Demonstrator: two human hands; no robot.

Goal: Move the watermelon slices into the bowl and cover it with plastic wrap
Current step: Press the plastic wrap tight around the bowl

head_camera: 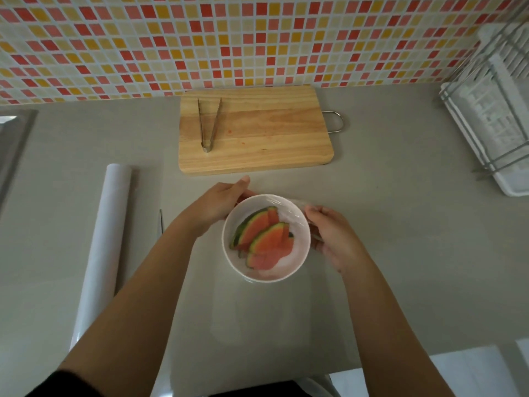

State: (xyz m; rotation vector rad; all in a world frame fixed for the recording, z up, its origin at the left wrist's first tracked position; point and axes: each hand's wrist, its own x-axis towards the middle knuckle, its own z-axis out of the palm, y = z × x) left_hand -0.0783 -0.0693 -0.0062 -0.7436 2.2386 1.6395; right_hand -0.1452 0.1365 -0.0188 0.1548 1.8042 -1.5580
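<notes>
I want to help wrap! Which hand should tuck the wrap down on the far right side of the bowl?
Probably the right hand: it already pinches loose wrap beside the bowl there.

A home kitchen, seen from above a grey countertop (pixel 400 253). The wall behind it is covered in small mosaic tiles (pixel 229 38) in red, orange, yellow and cream. A wooden cutting board (pixel 257 133) with a metal handle lies against the wall, with metal tongs (pixel 208 124) resting on it. A white dish rack (pixel 492 116) stands at the right edge. The rim of a steel sink (pixel 14 144) shows at the left.
</notes>
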